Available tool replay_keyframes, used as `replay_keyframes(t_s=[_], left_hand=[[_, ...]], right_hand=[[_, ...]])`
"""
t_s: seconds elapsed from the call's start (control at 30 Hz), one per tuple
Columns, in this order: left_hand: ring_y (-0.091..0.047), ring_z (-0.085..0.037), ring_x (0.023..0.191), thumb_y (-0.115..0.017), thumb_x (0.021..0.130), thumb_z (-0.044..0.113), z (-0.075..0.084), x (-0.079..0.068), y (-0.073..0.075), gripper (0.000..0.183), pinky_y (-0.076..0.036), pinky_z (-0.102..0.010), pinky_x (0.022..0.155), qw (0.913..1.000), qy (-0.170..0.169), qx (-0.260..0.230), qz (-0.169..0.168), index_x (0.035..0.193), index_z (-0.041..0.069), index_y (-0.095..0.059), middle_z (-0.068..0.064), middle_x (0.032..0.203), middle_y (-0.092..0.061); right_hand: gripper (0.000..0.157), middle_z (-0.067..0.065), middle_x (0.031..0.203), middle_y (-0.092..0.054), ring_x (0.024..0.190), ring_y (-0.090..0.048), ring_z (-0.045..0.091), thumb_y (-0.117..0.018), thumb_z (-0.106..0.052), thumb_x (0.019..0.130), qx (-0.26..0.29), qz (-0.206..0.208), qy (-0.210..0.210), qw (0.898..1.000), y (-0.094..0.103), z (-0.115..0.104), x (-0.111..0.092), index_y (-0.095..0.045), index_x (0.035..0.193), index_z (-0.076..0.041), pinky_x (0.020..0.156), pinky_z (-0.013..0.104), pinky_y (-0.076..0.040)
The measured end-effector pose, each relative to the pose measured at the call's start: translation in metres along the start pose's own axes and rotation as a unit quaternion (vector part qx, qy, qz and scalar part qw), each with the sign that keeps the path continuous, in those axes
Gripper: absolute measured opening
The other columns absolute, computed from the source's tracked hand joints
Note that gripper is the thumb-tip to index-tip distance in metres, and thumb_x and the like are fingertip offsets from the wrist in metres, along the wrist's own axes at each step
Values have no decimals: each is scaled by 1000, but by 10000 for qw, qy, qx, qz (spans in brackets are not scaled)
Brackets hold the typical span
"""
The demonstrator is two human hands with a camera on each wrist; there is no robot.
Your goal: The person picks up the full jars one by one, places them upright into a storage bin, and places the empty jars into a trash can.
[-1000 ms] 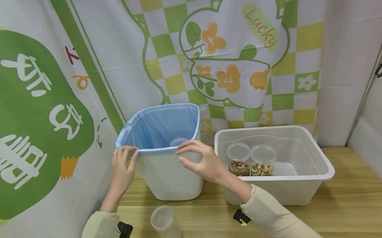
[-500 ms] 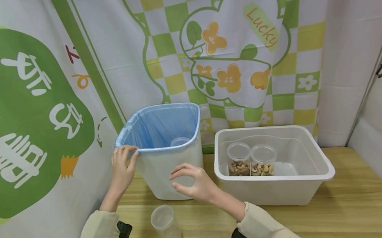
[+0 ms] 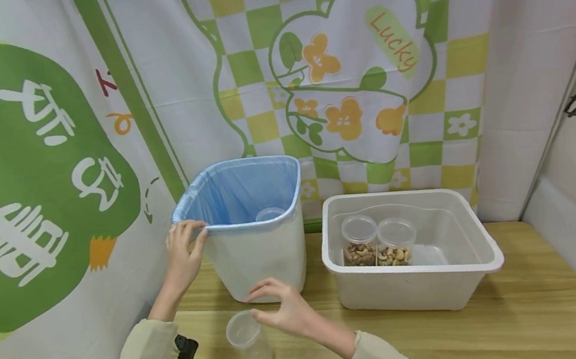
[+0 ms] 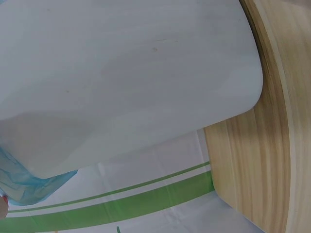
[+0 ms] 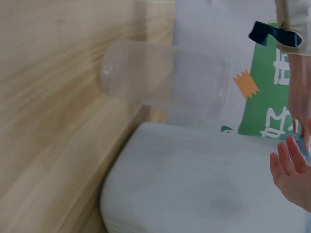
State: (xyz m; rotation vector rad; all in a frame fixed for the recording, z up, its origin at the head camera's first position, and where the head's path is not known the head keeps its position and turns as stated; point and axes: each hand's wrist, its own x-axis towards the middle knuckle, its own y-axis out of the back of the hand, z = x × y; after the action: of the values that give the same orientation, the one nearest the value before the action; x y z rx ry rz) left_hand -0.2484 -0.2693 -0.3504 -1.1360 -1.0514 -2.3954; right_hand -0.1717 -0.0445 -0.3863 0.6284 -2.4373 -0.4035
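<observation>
A white trash can (image 3: 256,257) with a blue bag liner (image 3: 236,191) stands on the table. My left hand (image 3: 185,256) grips its front left rim, fingers over the edge; in the left wrist view the can's white wall (image 4: 131,82) fills most of the picture. A clear round container (image 3: 270,213) shows inside the liner. In front of the can, a clear plastic jar (image 3: 253,349) stands upright with nothing visible in it. My right hand (image 3: 284,313), thumb and fingers spread apart, hovers by the jar's rim; the right wrist view shows the hand (image 5: 294,182) apart from the jar (image 5: 160,73).
To the right stands a white plastic tub (image 3: 402,292). Inside it are two lidded clear jars, one with brown nuts (image 3: 360,254), the other with cashews (image 3: 395,256). Printed cloth (image 3: 361,76) hangs behind and at both sides of the wooden table (image 3: 536,299).
My right hand has left the trash can's front rim and moved down and left to the clear jar. The left hand has stayed at the rim.
</observation>
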Motion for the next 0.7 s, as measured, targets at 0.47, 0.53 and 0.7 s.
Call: replay_keyframes(t_s=[0.47,0.53,0.7], left_hand=[[-37,-37,100,-53,84,-1,1,-1,0,13,-19,-52,89,10000,55,-1,-18,95,-6,-56,-20,97,-48],[-37,-37,101,-53,85,-1,1,-1,0,13,-19,-52,89,10000,59,-1,-33,96,-6,-56,-20,97,-48],[-37,-37,100,-53,84,-1,1,-2,0,13,-19,-52,89,10000,50,-8,-30,96,-6,-56,-20,97,-48]], right_hand=[[35,1,123,-43,113,-43,26,-66,-27,78,-261,-21,-484,9985,-45,61,-18,-58,111,-16,88,48,-38],[38,2,126,-42,115,-41,29,-66,-28,77,-300,44,-544,9981,-48,63,-19,-57,113,-17,87,51,-37],[45,7,132,-36,119,-36,36,-66,-34,77,-199,-89,-760,9969,-54,68,-22,-54,117,-17,87,55,-36]])
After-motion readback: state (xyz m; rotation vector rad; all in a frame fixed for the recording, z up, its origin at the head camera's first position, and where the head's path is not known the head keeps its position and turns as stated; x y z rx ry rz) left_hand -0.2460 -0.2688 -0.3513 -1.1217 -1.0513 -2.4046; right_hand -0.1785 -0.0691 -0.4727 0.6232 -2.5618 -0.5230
